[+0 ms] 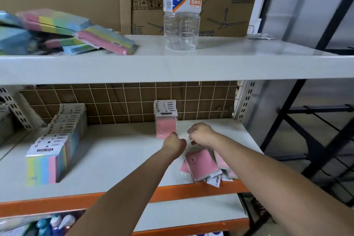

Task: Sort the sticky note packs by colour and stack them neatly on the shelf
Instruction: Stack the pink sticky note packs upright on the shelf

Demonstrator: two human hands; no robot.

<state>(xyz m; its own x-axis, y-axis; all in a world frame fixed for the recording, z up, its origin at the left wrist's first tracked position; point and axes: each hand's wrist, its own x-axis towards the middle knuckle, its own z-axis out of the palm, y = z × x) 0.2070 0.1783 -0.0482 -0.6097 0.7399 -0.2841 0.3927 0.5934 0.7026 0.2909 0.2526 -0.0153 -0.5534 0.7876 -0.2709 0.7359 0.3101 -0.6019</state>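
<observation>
One pink sticky note pack (165,126) stands upright at the back of the middle shelf (115,151). My left hand (174,143) is curled just in front of its lower right corner. My right hand (201,134) is curled beside it, a little to the right. A pale blur lies between the two hands, and I cannot tell whether either hand holds anything. Under my right forearm, several pink packs (201,165) lie loose near the shelf's front edge. A row of rainbow-striped packs (57,143) stands on the left. More striped packs (63,30) lie jumbled on the upper shelf.
An empty plastic bottle (182,11) stands on the upper shelf (229,51) before cardboard boxes (226,15). A wire grid (124,101) backs the middle shelf. Its front edge is an orange beam (47,205). Black metal racking (325,140) stands to the right.
</observation>
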